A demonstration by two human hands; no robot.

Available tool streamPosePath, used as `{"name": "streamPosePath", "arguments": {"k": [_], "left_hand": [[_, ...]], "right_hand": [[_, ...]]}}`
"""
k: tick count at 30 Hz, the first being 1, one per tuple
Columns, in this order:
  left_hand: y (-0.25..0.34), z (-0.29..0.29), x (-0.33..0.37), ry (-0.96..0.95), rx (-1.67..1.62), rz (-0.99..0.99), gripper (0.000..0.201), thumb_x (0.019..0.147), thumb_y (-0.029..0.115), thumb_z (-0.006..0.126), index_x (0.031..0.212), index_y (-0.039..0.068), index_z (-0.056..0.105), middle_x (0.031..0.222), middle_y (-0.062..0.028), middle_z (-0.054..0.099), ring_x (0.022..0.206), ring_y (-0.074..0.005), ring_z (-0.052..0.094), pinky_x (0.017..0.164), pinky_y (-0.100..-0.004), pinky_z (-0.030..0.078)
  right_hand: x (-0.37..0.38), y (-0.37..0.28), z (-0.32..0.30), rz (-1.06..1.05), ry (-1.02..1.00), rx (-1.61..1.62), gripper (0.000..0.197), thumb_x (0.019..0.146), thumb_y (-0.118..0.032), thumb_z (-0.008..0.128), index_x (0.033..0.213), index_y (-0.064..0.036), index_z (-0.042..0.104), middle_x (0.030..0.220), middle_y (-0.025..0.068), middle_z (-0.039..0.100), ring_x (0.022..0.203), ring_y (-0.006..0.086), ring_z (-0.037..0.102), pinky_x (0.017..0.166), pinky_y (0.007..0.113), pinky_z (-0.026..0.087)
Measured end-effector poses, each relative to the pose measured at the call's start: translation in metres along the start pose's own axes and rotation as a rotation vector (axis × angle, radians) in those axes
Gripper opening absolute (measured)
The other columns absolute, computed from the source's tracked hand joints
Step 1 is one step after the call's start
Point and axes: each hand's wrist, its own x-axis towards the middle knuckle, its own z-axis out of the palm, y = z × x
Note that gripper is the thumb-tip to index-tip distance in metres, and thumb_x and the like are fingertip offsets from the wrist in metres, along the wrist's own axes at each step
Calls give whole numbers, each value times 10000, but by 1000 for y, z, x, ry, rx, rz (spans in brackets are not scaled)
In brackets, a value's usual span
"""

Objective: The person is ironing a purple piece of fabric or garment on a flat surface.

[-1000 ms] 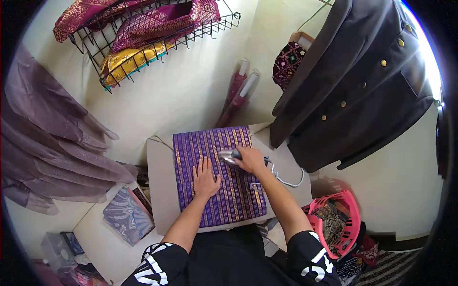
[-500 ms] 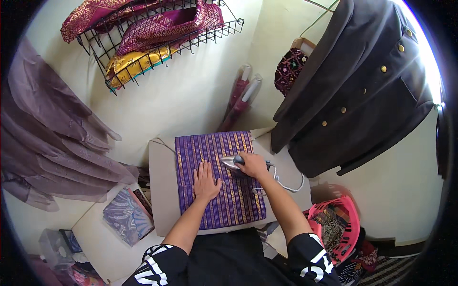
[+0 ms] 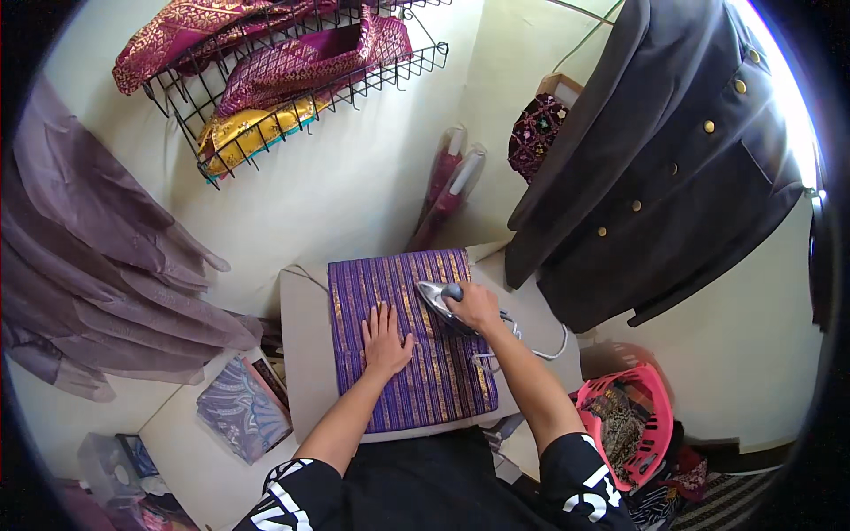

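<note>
A folded purple cloth (image 3: 416, 380) with gold stripes lies flat on a pale ironing surface (image 3: 310, 372). My left hand (image 3: 386, 342) rests on the cloth left of its middle, palm down and fingers spread. My right hand (image 3: 475, 307) is wrapped round the handle of a clothes iron (image 3: 434, 296). The iron's silver tip points to the upper left and its body sits over the right part of the cloth. Part of the iron is hidden behind my hand and forearm. Its pale cord (image 3: 553, 345) loops out to the right of the cloth.
A wire basket (image 3: 354, 84) holding patterned fabrics hangs on the wall. A dark jacket (image 3: 655, 168) with gold buttons hangs at right, sheer mauve fabric (image 3: 106, 239) at left. A pink basket (image 3: 660, 416) of clothes stands lower right; a packaged patterned cloth (image 3: 239, 407) lies lower left.
The iron has shifted slightly within the cloth's right part and its tip is turned more toward the far edge. My left hand stays flat in place. The whole view has shifted a little.
</note>
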Motion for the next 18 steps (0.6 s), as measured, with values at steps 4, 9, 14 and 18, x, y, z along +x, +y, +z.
{"name": "streamPosePath", "arguments": {"k": [4,9,14,18], "left_hand": [[-4,-7,10,27,-6,70,776,920,369,603,1585,83,322,1664,-175,244,1556,-338,174,1244,-582,104],[-12,-6,15,27,29,88,761,924,386,590,1587,113,335,1670,-145,248,1561,-322,171,1246,-572,112],[-9,-6,15,-33,69,43,753,942,424,556,1601,151,314,1676,-119,239,1566,-287,161,1262,-535,109],[-11,-6,17,-38,69,35,764,941,426,564,1606,155,302,1682,-111,227,1568,-284,154,1263,-533,104]], "right_hand": [[13,1,-7,201,132,263,469,908,-465,637,1085,-33,678,1034,283,705,1020,469,660,902,541,511],[38,-6,5,263,126,259,442,955,-407,585,1117,-1,654,1110,307,681,1077,489,636,937,550,498],[50,2,18,230,80,196,450,958,-433,602,1111,-13,647,1130,290,681,1067,476,645,927,562,502],[53,-1,22,212,132,174,399,954,-390,625,1086,-14,628,1036,289,696,1008,480,663,878,569,518]]}}
